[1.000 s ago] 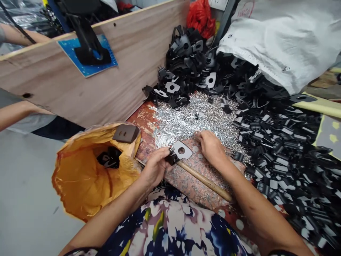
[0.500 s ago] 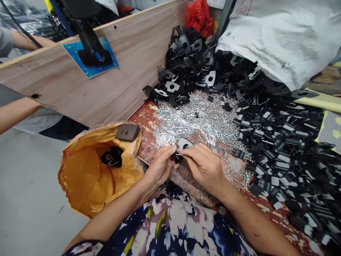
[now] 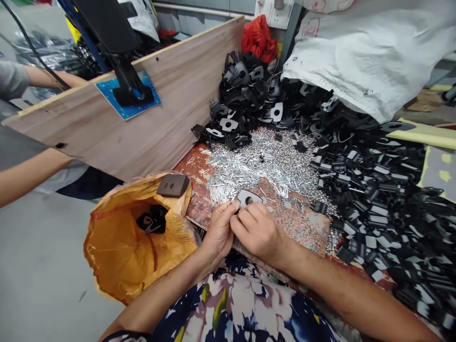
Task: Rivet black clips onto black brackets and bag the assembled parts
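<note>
My left hand (image 3: 221,228) pinches a flat black plastic piece with a round hole (image 3: 245,194), its light-catching face turned up. Against the near edge of that piece, my right hand (image 3: 258,232) is closed, with thumb and fingers curled together. The right fingertips are hidden, so whatever is between them does not show. Just beyond both hands lies a spread heap of thin silver metal pins (image 3: 231,166). Several similar black plastic pieces with holes (image 3: 228,124) are piled farther back.
An open yellow sack (image 3: 117,247) with black pieces inside stands at left, a dark brown block (image 3: 173,185) on its rim. A wooden board (image 3: 178,90) walls off the left. Small black parts (image 3: 377,209) cover the right. A white sack (image 3: 356,61) hangs behind. Another person's arm (image 3: 32,175) shows at far left.
A metal pin that showed at my right fingertips is now out of sight. My right fingers have curled in closer against the plastic piece. The camera view has shifted slightly.
</note>
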